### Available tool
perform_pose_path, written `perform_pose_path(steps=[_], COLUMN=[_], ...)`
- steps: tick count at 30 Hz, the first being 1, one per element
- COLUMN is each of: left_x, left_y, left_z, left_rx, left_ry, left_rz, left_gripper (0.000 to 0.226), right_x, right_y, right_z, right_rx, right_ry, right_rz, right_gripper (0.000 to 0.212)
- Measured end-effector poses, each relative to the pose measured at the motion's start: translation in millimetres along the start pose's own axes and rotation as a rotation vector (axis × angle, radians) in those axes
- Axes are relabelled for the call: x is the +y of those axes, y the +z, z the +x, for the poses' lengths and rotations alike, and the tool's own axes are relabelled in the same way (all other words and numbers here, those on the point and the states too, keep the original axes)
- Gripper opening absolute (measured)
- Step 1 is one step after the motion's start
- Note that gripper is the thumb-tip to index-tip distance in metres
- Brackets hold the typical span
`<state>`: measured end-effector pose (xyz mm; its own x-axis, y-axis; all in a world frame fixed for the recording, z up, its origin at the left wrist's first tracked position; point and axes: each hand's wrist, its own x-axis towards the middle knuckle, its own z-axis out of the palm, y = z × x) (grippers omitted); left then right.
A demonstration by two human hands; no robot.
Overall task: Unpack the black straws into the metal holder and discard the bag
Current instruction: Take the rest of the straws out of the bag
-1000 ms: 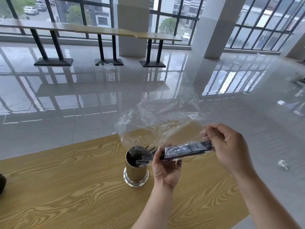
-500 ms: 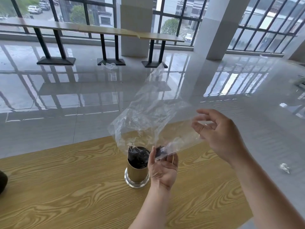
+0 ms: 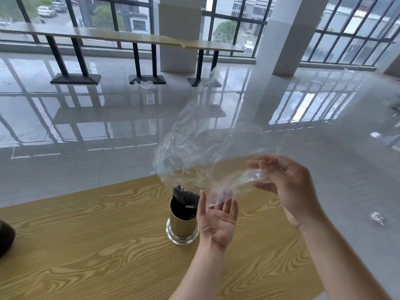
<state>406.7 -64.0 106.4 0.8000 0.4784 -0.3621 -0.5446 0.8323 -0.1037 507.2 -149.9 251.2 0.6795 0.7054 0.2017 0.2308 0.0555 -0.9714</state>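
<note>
A gold metal holder (image 3: pixel 183 226) stands on the wooden table (image 3: pixel 86 234), with black straws (image 3: pixel 185 199) packed inside it and poking just above the rim. A clear plastic bag (image 3: pixel 194 152), now limp and see-through, billows above the holder. My right hand (image 3: pixel 285 187) pinches the bag's right end between thumb and fingers. My left hand (image 3: pixel 216 221) is just right of the holder, palm up and fingers spread, with the bag's lower edge brushing its fingertips.
A dark rounded object (image 3: pixel 5 238) sits at the table's left edge. A crumpled bit of plastic (image 3: pixel 377 218) lies on the glossy floor to the right, and another bag (image 3: pixel 144 84) lies by the far table bases. The table's far edge runs just behind the holder.
The straws slid out of the bag into the holder. My left hand let go and opened. My right hand pulled the empty bag up and to the right.
</note>
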Motion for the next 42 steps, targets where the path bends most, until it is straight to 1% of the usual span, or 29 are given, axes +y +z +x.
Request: perform_pose_path(steps=[3, 7, 10, 15, 19, 23, 27, 32, 35, 39, 42], left_x=[0, 1, 1, -6, -9, -10, -17, -30, -34, -35, -30], left_y=[-6, -10, -8, -2, 0, 4, 12, 27, 37, 49, 55], left_z=[-5, -8, -9, -9, -7, -5, -7, -11, -11, -11, -11], left_rx=[0.017, 0.083, 0.100, 0.064, 0.054, 0.070, 0.039, -0.023, -0.044, -0.035, -0.038], left_ry=[0.012, 0.016, 0.004, -0.020, -0.011, -0.007, -0.018, -0.028, -0.027, -0.021, 0.030], left_rz=[0.011, 0.021, 0.030, 0.055, 0.092, 0.116, 0.138, 0.184, 0.238, 0.330, 0.415], left_gripper=[0.069, 0.056, 0.049, 0.038, 0.039, 0.033, 0.021, 0.005, 0.008, 0.004, 0.015], right_x=[-9, -6, -3, -8, -13, -16, -25, -40, -44, -44, -40], right_y=[-2, 0, -2, -11, -19, -24, -41, -71, -84, -100, -106], right_z=[6, 5, 1, -2, -3, -5, -6, -10, -15, -20, -24], right_rx=[0.027, 0.033, 0.053, 0.124, 0.160, 0.206, 0.290, 0.374, 0.390, 0.432, 0.452], right_ry=[-0.036, -0.032, -0.044, -0.137, -0.167, -0.205, -0.280, -0.321, -0.298, -0.270, -0.255], right_rz=[0.005, -0.023, -0.037, -0.056, -0.074, -0.217, -0.390, -0.377, -0.310, -0.338, -0.336], right_gripper=[0.014, 0.013, 0.012, 0.012, 0.016, 0.011, 0.010, 0.011, 0.013, 0.005, 0.002])
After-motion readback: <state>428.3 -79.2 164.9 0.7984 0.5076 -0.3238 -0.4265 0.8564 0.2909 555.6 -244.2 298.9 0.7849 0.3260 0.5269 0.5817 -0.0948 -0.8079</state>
